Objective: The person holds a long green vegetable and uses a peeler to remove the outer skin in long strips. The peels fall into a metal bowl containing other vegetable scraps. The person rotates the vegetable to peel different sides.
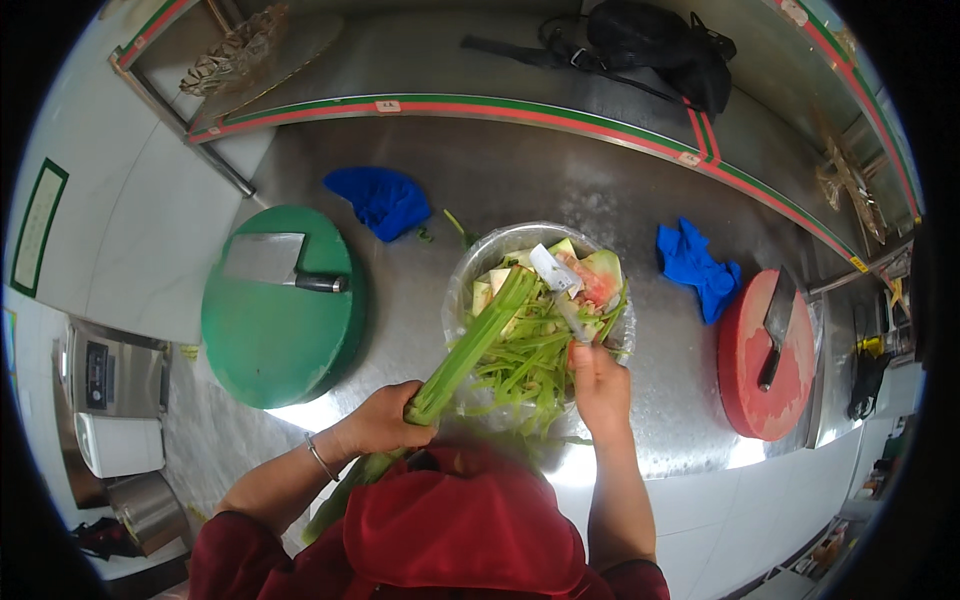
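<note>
My left hand (386,420) is closed around a long green stalk vegetable (472,345), whose cut end points up over a metal bowl (454,292) lined with clear plastic. Leafy-looking lower parts hang beside my red clothing. In my right hand (602,386) is a small tool, perhaps a peeler or knife; its reddish handle is mostly hidden by my fingers and a narrow blade (573,319) sticks out. Under both, the bowl holds a heap of green peelings (525,360), pale chunks, a piece of melon rind (604,277) and a white printed label (553,268).
A cleaver (266,257) lies on a round green chopping board (277,337) at left. Another cleaver (780,315) rests on a red board (750,375) at right. Blue cloths (382,201) (701,270) lie on the steel counter (510,172). A shelf with a black bag (652,45) crosses above.
</note>
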The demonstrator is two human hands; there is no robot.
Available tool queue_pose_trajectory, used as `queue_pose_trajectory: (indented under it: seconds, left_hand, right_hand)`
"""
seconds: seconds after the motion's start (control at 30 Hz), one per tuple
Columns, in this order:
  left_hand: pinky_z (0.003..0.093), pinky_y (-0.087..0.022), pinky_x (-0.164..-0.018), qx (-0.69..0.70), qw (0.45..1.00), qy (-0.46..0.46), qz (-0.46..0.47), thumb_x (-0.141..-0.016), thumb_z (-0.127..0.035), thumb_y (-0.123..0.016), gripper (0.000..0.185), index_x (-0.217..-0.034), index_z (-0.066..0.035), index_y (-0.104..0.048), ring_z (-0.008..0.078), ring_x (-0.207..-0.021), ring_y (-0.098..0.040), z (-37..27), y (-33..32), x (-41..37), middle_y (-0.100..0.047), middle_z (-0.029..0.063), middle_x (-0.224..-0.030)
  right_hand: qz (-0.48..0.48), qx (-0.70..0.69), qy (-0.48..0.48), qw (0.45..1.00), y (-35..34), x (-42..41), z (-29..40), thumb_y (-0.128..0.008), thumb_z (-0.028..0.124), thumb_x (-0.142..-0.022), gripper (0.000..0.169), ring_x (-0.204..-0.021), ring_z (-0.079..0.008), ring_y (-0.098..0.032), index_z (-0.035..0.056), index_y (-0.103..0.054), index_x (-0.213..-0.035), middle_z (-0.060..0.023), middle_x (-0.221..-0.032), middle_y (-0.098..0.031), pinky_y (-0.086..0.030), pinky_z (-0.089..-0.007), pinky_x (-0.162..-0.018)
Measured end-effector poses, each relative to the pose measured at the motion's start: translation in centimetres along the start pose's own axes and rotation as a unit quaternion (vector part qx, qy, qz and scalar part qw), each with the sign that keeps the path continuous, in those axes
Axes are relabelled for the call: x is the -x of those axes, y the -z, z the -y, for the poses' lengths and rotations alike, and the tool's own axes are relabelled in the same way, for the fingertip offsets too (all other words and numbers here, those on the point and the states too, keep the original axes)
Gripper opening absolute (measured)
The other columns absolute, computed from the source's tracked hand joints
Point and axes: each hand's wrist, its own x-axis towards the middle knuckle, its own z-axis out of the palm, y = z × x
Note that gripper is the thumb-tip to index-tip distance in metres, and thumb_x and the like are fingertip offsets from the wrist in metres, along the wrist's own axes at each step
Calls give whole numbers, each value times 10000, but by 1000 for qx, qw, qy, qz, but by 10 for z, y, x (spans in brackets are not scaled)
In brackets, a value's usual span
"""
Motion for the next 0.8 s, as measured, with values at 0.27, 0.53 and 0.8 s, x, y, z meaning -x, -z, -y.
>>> queue_pose_trajectory:
  seconds: [0.27,0.53,0.8]
  left_hand:
    - [275,-507,-675,205,976,-36,63,-678,-1,-771,552,-1188,-4,-560,120,-718,-622,-9,13,-21,-610,39,-866]
    - [268,-497,-690,244,951,-131,134,-711,-15,-742,456,-1137,9,-583,124,-776,-605,-38,14,-47,-600,40,-934]
    - [280,-490,-620,218,967,-43,123,-722,-3,-688,296,-987,11,-555,140,-672,-599,-38,10,-47,-600,72,-813]
  right_hand:
    - [200,-453,-323,806,24,9,15,-401,513,-996,548,-360,-92,-269,40,-513,-742,1,-480,-348,-207,-259,-351]
    - [293,-518,-356,720,13,28,31,-386,508,-999,538,-367,-104,-256,34,-514,-779,-3,-486,-335,-204,-273,-358]
    - [90,-269,-91,955,-3,51,24,-467,374,-1000,417,-433,-156,-463,26,-580,-799,-31,-553,-503,-375,-318,-421]
